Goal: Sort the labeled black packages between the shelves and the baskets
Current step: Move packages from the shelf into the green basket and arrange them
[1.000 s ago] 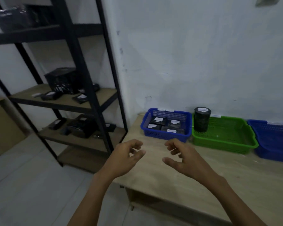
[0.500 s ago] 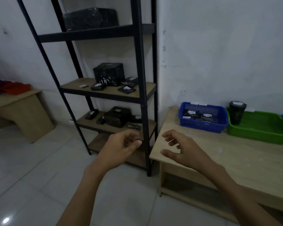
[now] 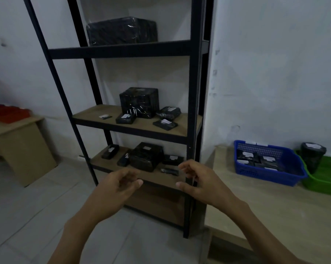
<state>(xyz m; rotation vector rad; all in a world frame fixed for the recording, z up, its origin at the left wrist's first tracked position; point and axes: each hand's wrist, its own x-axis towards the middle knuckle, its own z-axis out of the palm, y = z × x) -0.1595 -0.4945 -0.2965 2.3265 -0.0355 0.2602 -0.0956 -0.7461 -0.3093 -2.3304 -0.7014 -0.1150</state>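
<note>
Swinging leftward from the blue basket (image 3: 265,176) to the shelving rack (image 3: 122,51). Keeping left hand (image 3: 113,189) and right hand (image 3: 204,184) empty, fingers (image 3: 136,183) loosely curled, apart. Judging the lower-shelf labeled packages (image 3: 172,159) light, film-slick: pinching across edges.

Head camera looks forward and down (standing height) at the shelving unit (image 3: 130,119).

we can read no text anywhere. white labels (image 3: 165,121) sit on the black packages (image 3: 125,119) on the shelves (image 3: 145,127), in the blue basket (image 3: 265,173), and on the wrapped cylinder (image 3: 312,159) in the green basket (image 3: 323,185), but the print seems too small and blurred for us to make out.
</note>
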